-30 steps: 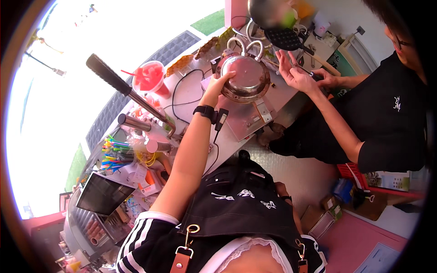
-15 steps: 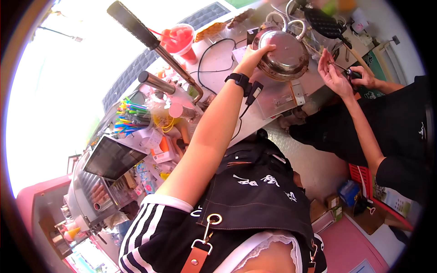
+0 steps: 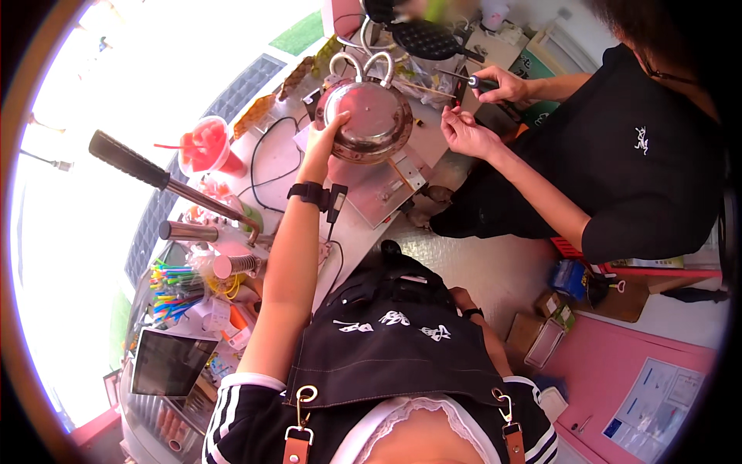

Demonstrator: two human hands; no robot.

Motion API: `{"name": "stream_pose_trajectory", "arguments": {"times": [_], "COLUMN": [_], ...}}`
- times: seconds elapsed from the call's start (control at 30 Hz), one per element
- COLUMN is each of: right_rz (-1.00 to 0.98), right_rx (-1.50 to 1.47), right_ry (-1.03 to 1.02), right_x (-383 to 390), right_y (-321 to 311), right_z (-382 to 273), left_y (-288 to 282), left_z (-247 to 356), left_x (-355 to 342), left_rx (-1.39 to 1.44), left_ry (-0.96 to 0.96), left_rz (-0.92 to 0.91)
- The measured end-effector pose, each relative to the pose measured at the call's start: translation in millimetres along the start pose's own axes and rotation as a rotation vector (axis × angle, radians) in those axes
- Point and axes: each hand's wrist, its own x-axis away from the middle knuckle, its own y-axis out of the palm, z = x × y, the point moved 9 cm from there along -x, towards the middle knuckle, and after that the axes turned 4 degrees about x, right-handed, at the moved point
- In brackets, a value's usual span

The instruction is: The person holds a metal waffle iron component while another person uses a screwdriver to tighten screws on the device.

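My left hand [image 3: 323,143] is closed on the near left rim of a round, shiny metal part [image 3: 371,120], its thumb on the top face. Two looped silver flexible conduits [image 3: 362,66] rise from the part's far side. It is held above a flat metal box [image 3: 379,185] at the table's edge. My right hand [image 3: 461,296] hangs low beside my apron, partly hidden, and its fingers cannot be made out. Across from me, a co-worker's hand grips a black-handled screwdriver [image 3: 483,83]. The co-worker's other hand [image 3: 468,133] has its fingertips drawn together; what they hold is too small to tell.
A black patterned waffle plate [image 3: 429,39] lies at the far end of the table. Left stand a cup of red drink [image 3: 209,147], a long-handled lever press [image 3: 170,182], colourful straws [image 3: 176,290] and a dark screen [image 3: 171,362]. Cardboard boxes [image 3: 525,332] sit on the floor right.
My view has swung right, so everything sits farther left. The co-worker's screwdriver and other hand have moved apart. My right forearm shows more. My left hand keeps its hold on the metal part.
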Motion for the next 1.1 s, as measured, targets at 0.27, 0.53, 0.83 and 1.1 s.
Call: {"name": "stream_pose_trajectory", "arguments": {"times": [0.27, 0.53, 0.83, 1.1], "right_rz": [-0.050, -0.010, -0.052, -0.063], "right_rx": [0.070, 0.083, 0.085, 0.103], "right_ry": [0.032, -0.050, -0.178, -0.128], "right_x": [5.0, -3.9, -7.5, -1.2], "right_y": [-7.4, -4.6, 4.0, 7.7], "right_z": [-23.8, -19.9, -3.5, 4.8], "left_y": [-13.0, -9.1, -11.6, -17.2], "left_z": [-26.0, -26.3, -23.1, -18.5], "left_x": [-4.1, 3.9, -4.3, -2.8], "left_rx": [-0.003, 0.121, 0.201, 0.204], "left_ry": [-0.002, -0.081, 0.017, 0.046], "left_rz": [0.030, 0.136, 0.128, 0.118]}}
